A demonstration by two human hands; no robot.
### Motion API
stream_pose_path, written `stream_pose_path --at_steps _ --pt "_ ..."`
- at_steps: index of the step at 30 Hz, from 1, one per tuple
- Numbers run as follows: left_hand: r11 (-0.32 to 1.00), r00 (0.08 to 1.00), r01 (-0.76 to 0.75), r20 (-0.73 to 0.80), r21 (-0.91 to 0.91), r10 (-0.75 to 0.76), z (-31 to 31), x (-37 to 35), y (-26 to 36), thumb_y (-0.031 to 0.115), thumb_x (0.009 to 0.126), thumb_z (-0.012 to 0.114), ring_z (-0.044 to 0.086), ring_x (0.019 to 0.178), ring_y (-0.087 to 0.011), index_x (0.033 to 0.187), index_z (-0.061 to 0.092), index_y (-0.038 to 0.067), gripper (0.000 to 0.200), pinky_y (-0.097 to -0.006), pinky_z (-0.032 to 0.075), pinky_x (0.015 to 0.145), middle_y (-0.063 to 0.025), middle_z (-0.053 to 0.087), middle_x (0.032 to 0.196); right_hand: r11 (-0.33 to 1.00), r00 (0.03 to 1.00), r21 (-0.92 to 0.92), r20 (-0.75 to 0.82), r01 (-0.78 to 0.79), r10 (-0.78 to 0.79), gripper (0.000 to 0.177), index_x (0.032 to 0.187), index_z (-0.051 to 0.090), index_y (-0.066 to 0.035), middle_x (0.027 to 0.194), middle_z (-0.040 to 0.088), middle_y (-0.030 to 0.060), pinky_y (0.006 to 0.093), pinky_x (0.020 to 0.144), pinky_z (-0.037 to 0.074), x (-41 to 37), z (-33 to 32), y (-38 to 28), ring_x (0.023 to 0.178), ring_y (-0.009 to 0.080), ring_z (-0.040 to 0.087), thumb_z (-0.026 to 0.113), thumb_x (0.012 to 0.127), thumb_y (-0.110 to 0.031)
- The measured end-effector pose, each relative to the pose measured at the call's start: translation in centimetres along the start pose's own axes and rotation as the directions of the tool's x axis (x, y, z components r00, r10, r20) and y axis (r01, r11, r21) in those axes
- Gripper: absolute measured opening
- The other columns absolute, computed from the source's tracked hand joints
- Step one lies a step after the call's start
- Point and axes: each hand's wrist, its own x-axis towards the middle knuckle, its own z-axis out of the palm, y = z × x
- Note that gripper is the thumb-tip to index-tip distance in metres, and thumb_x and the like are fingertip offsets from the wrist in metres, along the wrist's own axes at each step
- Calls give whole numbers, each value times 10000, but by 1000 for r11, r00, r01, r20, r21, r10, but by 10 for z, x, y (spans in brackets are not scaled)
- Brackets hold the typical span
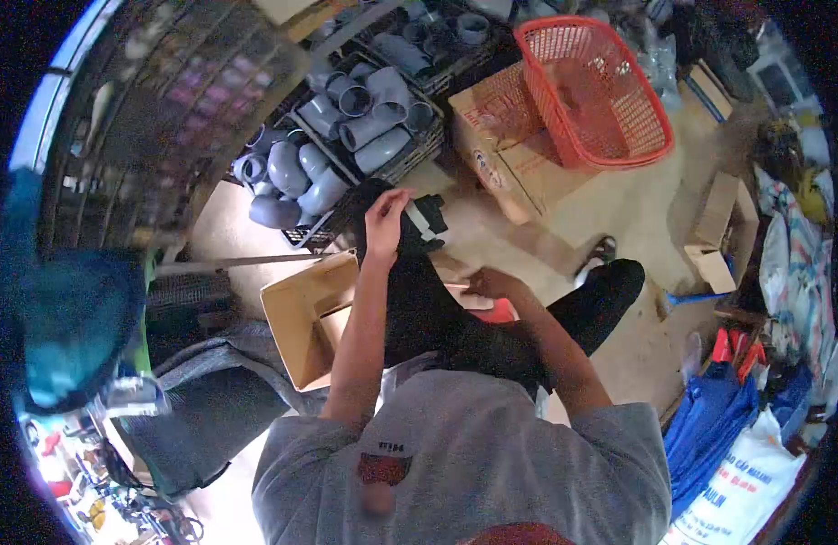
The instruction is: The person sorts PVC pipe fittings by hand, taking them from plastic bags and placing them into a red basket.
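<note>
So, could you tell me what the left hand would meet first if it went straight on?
Probably the crate of grey pipe fittings just beyond the left hand, which grips a black strapped item; depth is unclear in this fisheye view.

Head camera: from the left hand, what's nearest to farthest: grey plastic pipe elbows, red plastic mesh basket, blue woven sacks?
From the left hand:
1. Grey plastic pipe elbows, just beyond it, upper left.
2. Red plastic mesh basket, upper right.
3. Blue woven sacks, far lower right.
</note>
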Motion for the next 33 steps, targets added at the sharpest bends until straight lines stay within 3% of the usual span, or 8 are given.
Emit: stream_pose_path --at_steps 6,14,18,23,26,29,31,33 --pt "963 948 -267 -170 33 269 -36 -81 43 107 1021 651 643 922 -96 1085 736 8 145 -255 496 855 -22 734 1000 682 589 512 -795 522 146 403 1308 664 3 961 761 128 368 730 575 -66 -21 -29 796 201 703 703 969 -211" --pt "860 883 -317 -208 400 422 -71 -81 14 158 967 711 694 828 -141 1050 733 17 165 -294 534 772 -84 748 916 909 922 333 -205 -251 330 616 1452 539 4 1121 738 153 369 817 571 -59 -57 -40 927 194 713 705 972 -345" --pt "912 911 -137 -313 386 269 -76 -76 18 204 969 704 706 835 -158 1015 737 17 195 -318 540 791 -105 753 879 879 937 469 -264 -81 228 584 1435 565 -31 1155 730 161 381 811 571 19 -96 -41 982 205 714 707 971 -357" --pt "929 903 -148 -338 339 267 -76 -91 20 147 999 661 649 838 -119 979 717 -21 178 -285 519 790 -71 723 872 275 929 947 -243 165 279 492 1400 563 -129 1210 688 141 444 815 592 136 -170 -21 987 265 717 699 976 -339" --pt "976 885 -6 -453 216 105 -86 -90 -1 149 1006 647 656 866 -145 976 717 -27 191 -298 517 820 -75 724 902 391 794 870 -455 300 402 464 1352 563 -107 1224 675 133 464 792 597 190 -210 16 1006 287 704 700 961 -316" --pt "941 882 15 -447 339 147 -91 -85 6 150 1007 644 660 875 -161 970 718 -28 196 -308 518 829 -85 728 911 977 376 212 -904 -19 203 465 1303 580 -54 1223 672 151 436 800 581 154 -272 -6 1068 308 683 733 900 -228" --pt "920 883 -16 -425 392 197 -89 -73 15 151 1008 642 661 876 -168 965 719 -28 199 -312 519 832 -89 731 913 1000 132 -16 -991 -16 -14 446 1253 615 -41 1224 675 168 427 889 547 60 -305 -67 1097 327 672 746 848 -172" --pt "914 913 -30 -361 405 190 -87 -72 15 157 1008 638 663 884 -171 965 720 -26 205 -312 518 840 -93 738 918 840 -82 -96 -983 -534 -164 468 1259 648 -59 1192 686 170 451 968 513 6 -324 -68 1116 358 655 769 836 -220"
